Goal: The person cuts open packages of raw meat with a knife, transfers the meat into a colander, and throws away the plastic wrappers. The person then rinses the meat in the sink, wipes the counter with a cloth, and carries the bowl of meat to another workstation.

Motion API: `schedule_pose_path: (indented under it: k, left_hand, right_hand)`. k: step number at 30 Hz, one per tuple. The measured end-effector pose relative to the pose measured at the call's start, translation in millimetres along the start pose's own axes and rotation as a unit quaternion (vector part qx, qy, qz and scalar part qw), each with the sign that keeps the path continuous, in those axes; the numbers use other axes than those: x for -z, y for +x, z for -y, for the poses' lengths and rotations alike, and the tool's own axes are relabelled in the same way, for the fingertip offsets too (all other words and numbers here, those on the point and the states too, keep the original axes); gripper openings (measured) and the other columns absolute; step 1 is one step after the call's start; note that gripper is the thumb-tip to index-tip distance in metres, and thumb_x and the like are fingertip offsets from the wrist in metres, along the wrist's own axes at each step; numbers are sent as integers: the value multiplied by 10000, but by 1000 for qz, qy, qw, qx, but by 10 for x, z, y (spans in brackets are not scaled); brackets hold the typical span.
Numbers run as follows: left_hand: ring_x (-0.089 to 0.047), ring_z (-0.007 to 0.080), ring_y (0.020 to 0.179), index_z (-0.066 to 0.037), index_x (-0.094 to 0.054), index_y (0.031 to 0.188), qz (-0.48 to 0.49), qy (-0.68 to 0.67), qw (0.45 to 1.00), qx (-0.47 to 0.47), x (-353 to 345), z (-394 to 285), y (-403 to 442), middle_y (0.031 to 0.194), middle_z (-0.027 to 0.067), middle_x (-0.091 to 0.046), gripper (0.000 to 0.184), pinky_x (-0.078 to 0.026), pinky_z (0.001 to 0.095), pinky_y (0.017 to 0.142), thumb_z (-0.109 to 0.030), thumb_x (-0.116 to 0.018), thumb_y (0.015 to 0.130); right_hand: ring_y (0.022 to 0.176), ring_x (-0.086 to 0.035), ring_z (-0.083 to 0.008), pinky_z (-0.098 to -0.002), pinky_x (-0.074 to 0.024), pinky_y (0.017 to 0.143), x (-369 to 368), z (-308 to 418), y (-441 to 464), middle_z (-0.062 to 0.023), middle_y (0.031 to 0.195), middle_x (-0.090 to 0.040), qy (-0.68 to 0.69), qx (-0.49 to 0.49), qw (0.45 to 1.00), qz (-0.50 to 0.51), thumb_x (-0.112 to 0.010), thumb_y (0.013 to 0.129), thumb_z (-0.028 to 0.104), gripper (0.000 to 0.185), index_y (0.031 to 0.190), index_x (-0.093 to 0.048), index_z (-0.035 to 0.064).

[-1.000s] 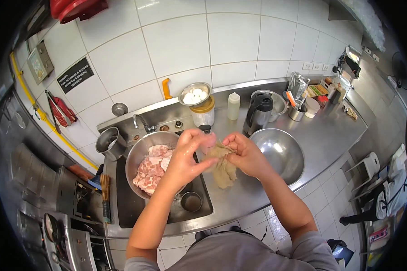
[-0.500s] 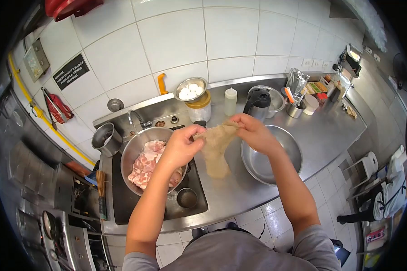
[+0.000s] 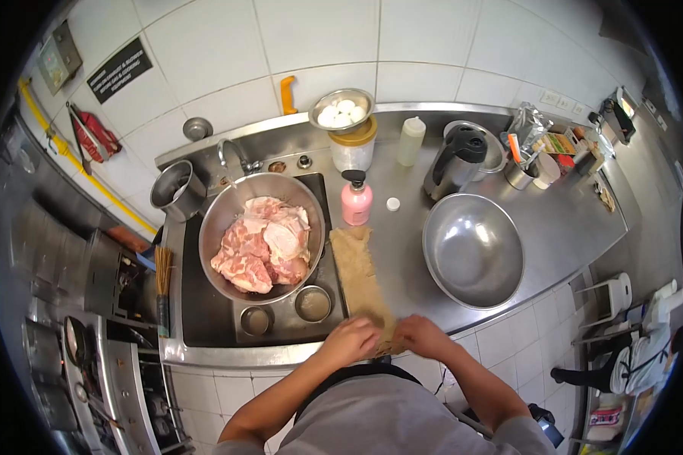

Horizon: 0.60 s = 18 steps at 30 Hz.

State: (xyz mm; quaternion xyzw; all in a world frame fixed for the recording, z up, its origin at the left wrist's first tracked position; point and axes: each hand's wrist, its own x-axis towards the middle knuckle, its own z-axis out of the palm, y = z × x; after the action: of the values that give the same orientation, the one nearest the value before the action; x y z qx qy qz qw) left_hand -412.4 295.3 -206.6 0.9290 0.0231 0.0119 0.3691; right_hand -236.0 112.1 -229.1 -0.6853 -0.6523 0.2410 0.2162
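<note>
A tan cloth [image 3: 358, 269] lies lengthwise on the steel counter, along the right side of the sink. Its near end reaches the counter's front edge, where my left hand [image 3: 352, 338] pinches one corner and my right hand [image 3: 423, 336] pinches the other. Past the far end of the cloth stands a pink pump bottle [image 3: 357, 203], with a small white cap [image 3: 392, 204] to its right. Left of the cloth, a steel bowl of raw chicken pieces [image 3: 262, 243] sits in the sink [image 3: 209, 322].
Two small metal bowls, one nearer the cloth [image 3: 313, 304], rest in the sink. A large steel bowl [image 3: 474, 250] stands on the right. Behind are a jar [image 3: 354, 152] topped with a bowl of eggs, a squeeze bottle [image 3: 410, 142] and a kettle [image 3: 455, 163]. Another person [image 3: 637, 360] is at far right.
Both hands have come down toward my body with the cloth, which was held up in the air and now lies flat on the counter. The pink bottle has come into full view.
</note>
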Motion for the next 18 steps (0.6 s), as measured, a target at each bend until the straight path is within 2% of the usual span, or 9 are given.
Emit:
schedule_pose_path:
  k: [2,4,6,8,9,11,12,14,18]
  left_hand:
    - [-560,342,1166,-53,-664,1089,-102,28,994,28,-92,-19,239,1175,121,-616,310,-438,479,989,-271,-686,869]
    - [-497,375,1242,-31,-639,1138,-142,106,984,24,-301,29,392,1259,155,-571,387,-385,525,1044,-320,-665,882]
    - [-434,409,1318,-8,-614,1187,-180,185,966,23,-488,121,462,1343,190,-526,465,-332,570,1099,-369,-644,895]
    - [-289,459,1410,13,-552,1290,-106,174,979,25,-640,202,424,1445,243,-414,639,-223,636,1142,-478,-616,886]
    - [-289,459,1410,13,-552,1290,-107,171,979,30,-629,204,408,1445,243,-414,639,-223,636,1142,-478,-616,886]
    - [-244,457,1433,13,-489,1384,-72,196,978,19,-540,177,401,1472,245,-381,846,-165,626,1165,-637,-570,849]
    - [-244,457,1433,13,-489,1384,-75,192,978,28,-508,173,400,1472,245,-381,846,-165,626,1165,-637,-570,849]
    - [-212,453,1451,8,-415,1454,-65,198,978,10,-439,164,427,1498,236,-357,996,-100,623,1181,-730,-552,799]
    - [-185,437,1468,5,-362,1490,-1,220,974,49,-386,208,523,1522,226,-335,1090,-53,622,1187,-791,-524,764]
  right_hand:
    - [1002,-607,-333,-442,-485,893,413,157,266,-99,990,-670,26,-81,991,-106,-603,819,52,205,994,-693,108]
    - [1085,-592,-351,-438,-471,955,709,343,657,-141,1108,-656,30,-63,991,-118,-592,856,67,276,1121,-669,80]
    - [1086,-600,-363,-425,-492,925,571,244,1120,-172,1178,-623,26,0,987,-156,-590,885,120,338,1215,-615,49]
    - [1269,-512,-359,-421,-421,1057,409,137,1604,-189,1363,-547,89,12,988,-126,-579,938,224,436,1331,-559,38]
    - [1269,-512,-359,-421,-421,1057,237,-41,1826,-189,1363,-547,91,13,989,-120,-579,938,224,436,1331,-559,38]
    - [1398,-378,-362,-472,-290,1160,-90,-373,2175,-161,1481,-456,-123,3,978,-169,-573,953,378,578,1412,-492,35]
    - [1398,-378,-362,-472,-290,1160,-110,-395,2224,-161,1481,-456,-121,7,980,-160,-573,953,378,578,1412,-492,35]
    - [1450,-285,-369,-530,-194,1192,-89,-415,2293,-121,1548,-375,-186,-21,959,-213,-559,940,479,689,1457,-435,40]
    - [1457,-274,-353,-538,-206,1187,-29,-488,2413,-104,1556,-359,-222,-46,951,-208,-543,933,531,739,1481,-403,55]
